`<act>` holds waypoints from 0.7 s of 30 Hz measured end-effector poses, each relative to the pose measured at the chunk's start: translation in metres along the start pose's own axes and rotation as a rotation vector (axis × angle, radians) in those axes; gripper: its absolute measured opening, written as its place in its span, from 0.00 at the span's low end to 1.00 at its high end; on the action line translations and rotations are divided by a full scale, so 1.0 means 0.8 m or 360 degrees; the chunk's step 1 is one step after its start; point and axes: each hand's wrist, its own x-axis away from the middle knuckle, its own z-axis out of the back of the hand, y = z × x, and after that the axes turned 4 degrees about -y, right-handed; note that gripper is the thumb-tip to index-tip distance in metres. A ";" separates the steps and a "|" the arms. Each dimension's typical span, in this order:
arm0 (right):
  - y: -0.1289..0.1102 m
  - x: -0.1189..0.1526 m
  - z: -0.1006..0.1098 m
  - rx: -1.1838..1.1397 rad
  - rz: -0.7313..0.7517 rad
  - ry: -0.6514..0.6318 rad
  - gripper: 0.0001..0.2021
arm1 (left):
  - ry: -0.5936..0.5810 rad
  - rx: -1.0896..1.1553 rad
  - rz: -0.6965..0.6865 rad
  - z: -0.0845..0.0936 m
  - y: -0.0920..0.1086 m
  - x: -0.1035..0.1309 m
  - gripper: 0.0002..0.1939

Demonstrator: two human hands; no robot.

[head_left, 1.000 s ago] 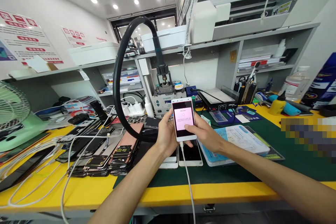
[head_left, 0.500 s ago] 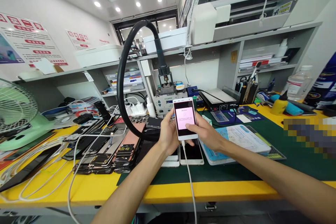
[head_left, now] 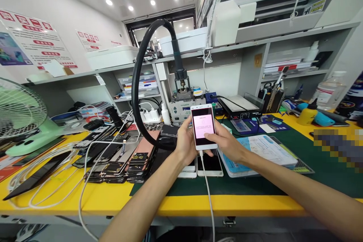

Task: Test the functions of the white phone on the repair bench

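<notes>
OK, so I had the slim white phone w/ the lit pinkish screen [head_left: 202, 123] up in both hands, off the bench, above the dark green mat [head_left: 255, 190] & a bit back from the yellow bench's front edge [head_left: 241, 206]. My left hand [head_left: 185, 141] was closed round its L side; my right hand [head_left: 228, 143] gripped the R side, thumb laid over the front. Fingers behind were mostly hidden, so can't tell how they shared the load.

Key relation: R thumb tip was on the lower part of the lit panel, touching, no gap, so R hand was nearer the display; L hand only bordered it. Long axis ran approx. square to the bench's front edge, top end away from me.

White charging cable [head_left: 208, 193] sat in the bottom end & hung down past the front edge. Under my hands, a white-framed phone w/ a dark screen [head_left: 214, 167] lay on the mat. R of that, a flat blue-and-white plastic case [head_left: 263, 153]; L, on the mat's L edge, stacked stripped phone panels [head_left: 140, 164]. Bench's L end: pale green fan [head_left: 32, 140].
</notes>
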 end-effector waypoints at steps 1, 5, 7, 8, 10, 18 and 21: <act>0.000 0.000 0.000 -0.0015 0.0003 -0.0011 0.16 | 0.0000 0.0000 -0.0001 0.000 0.000 0.000 0.31; -0.001 0.000 0.000 -0.0023 0.0009 -0.0025 0.16 | 0.0003 0.0011 -0.0007 -0.002 0.001 0.001 0.30; -0.002 -0.001 0.000 0.0016 0.0010 0.0012 0.16 | 0.0007 0.0013 -0.0005 -0.003 0.001 0.001 0.30; -0.003 -0.001 0.000 0.0033 0.0008 0.0025 0.17 | 0.0013 0.0012 -0.0007 -0.004 0.001 0.001 0.30; -0.004 -0.001 0.000 0.0046 0.0000 0.0030 0.16 | 0.0024 0.0012 -0.0008 -0.005 0.000 0.001 0.30; -0.002 -0.001 -0.002 -0.0041 0.0001 -0.0058 0.13 | 0.0016 0.0011 0.0001 -0.003 0.000 0.001 0.31; -0.003 -0.001 -0.002 -0.0056 0.0004 -0.0058 0.12 | 0.0007 0.0000 -0.0020 -0.004 0.001 0.001 0.31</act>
